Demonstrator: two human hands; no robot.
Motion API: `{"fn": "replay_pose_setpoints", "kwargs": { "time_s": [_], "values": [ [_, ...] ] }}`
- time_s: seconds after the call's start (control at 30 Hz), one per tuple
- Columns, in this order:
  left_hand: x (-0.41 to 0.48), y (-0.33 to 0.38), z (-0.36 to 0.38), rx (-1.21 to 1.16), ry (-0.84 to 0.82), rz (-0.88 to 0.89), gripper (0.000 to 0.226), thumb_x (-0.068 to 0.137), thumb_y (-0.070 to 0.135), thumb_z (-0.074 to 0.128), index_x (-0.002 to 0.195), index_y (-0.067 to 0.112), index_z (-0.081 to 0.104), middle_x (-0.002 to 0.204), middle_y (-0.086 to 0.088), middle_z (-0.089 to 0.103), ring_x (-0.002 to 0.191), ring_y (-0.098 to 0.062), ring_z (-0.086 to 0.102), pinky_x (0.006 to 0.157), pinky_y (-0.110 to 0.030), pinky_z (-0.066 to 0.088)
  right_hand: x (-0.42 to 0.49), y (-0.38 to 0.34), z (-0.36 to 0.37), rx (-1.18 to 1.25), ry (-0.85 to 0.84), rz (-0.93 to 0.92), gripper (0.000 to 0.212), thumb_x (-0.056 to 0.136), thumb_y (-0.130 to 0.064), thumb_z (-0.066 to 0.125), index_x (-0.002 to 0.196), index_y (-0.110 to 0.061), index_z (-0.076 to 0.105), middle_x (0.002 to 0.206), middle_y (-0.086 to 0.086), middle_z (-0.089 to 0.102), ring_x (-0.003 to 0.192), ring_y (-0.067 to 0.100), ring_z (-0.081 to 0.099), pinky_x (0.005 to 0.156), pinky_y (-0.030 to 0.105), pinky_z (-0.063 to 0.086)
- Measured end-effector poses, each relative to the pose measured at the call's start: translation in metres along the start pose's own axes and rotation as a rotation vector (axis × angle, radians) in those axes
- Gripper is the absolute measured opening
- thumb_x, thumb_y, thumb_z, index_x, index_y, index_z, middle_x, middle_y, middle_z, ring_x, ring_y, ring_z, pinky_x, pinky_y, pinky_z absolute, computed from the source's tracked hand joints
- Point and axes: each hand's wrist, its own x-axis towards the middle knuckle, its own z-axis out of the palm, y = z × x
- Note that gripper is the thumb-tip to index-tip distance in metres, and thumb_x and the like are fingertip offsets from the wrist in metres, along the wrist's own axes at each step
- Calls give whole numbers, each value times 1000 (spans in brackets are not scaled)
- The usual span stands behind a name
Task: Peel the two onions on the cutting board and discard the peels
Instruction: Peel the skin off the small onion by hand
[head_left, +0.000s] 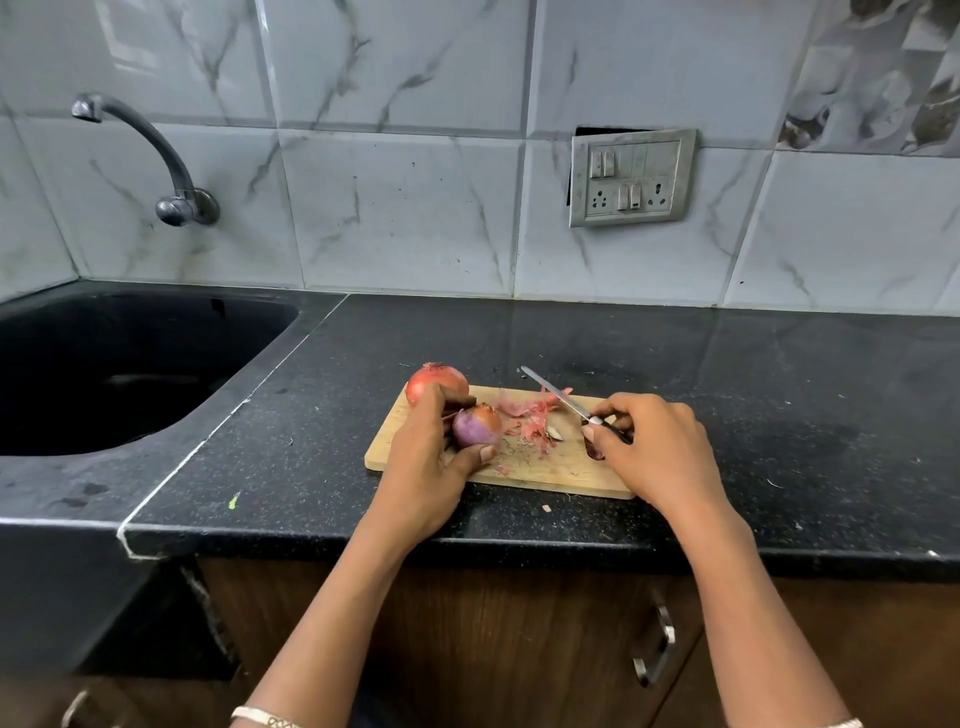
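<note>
Gripping the half-peeled onion (477, 427) on the cutting board (561, 470), the left hand (428, 457) looked at risk of a nick if the knife (558, 399) held in the right hand (655, 447) slipped on slick skin

Marble-tiled wall (405, 197), black speckled counter (727, 395), black sink (130, 364), wall tap (156, 156).

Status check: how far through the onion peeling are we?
Done: the purple onion in the left hand looks mostly stripped, with a little skin at its top. In hand: the right hand grips the knife over the cutting board. Left: the second onion has its full skin, and the peels lie on the board, not discarded.
</note>
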Motion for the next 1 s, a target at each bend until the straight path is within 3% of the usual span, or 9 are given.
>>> {"fn": "replay_pose_setpoints", "kwargs": {
  "time_s": [0.23, 0.33, 0.4, 0.47, 0.57, 0.67, 0.77, 0.87, 1.0],
  "values": [
    [-3, 6, -2, 95, -29, 11, 46, 86, 3, 77, 117, 23, 49, 120, 9, 65, 114, -4, 63, 103, -27, 51, 1, 0, 8, -131, 67, -96, 22, 92, -35, 69, 114, -32, 72, 111, -5, 67, 110, 22, 60, 92, 45, 47],
    [-3, 5, -1, 99, -37, 12, 49, 85, 2, 78, 115, 27, 49, 119, 8, 65, 114, -7, 65, 104, -34, 52, -1, -20, 14, 174, 158, -256, 15, 89, -28, 74, 104, -27, 78, 100, -10, 70, 93, 11, 64, 86, 35, 51],
    [-3, 4, -1, 102, -39, 15, 49, 85, 1, 77, 116, 25, 49, 118, 6, 67, 113, -8, 66, 103, -38, 53, -3, -37, 19, 398, 90, -312, 15, 85, -22, 80, 99, -24, 80, 94, -13, 72, 84, 4, 65, 77, 14, 49],
    [-3, 3, -1, 87, -41, 18, 48, 85, 1, 76, 118, 23, 50, 119, 4, 68, 114, -10, 66, 103, -42, 53, -3, -47, 27, 511, -1, -314, 19, 82, -18, 82, 100, -23, 80, 93, -16, 71, 85, 1, 66, 72, 8, 48],
    [-4, 3, -1, 54, -32, 8, 47, 82, 9, 74, 118, 28, 49, 117, 3, 70, 114, -12, 67, 102, -46, 53, 1, -49, 41, 564, -33, -303, 19, 83, -19, 82, 100, -26, 81, 95, -15, 74, 89, -10, 64, 82, 16, 52],
    [-3, 1, 0, 42, -23, 3, 45, 81, 15, 74, 116, 30, 50, 117, 3, 70, 113, -11, 67, 102, -45, 53, 4, -42, 50, 651, -7, -281, 14, 84, -14, 80, 96, -22, 82, 95, -8, 79, 94, -23, 58, 97, 7, 41],
    [-1, -4, 1, 14, -21, -6, 47, 84, 4, 77, 115, 28, 52, 116, 5, 69, 112, -9, 67, 102, -43, 54, 3, -36, 58, 716, 62, -262, 13, 84, -11, 79, 91, -21, 83, 95, -8, 79, 108, -12, 62, 114, 24, 39],
    [-1, -5, 1, 10, -18, -16, 47, 84, 1, 78, 115, 26, 53, 114, 6, 70, 109, -7, 68, 101, -41, 54, 1, -38, 59, 694, 94, -276, 10, 84, -9, 77, 88, -17, 83, 91, -8, 79, 94, -20, 61, 114, 32, 42],
    [-3, -2, 0, 34, -7, -4, 46, 83, 0, 79, 117, 20, 53, 113, 7, 70, 106, -4, 68, 99, -34, 54, 0, -42, 61, 584, 167, -323, 5, 85, -13, 75, 85, -15, 79, 87, -6, 77, 87, 5, 70, 105, 32, 48]
  ]
}}
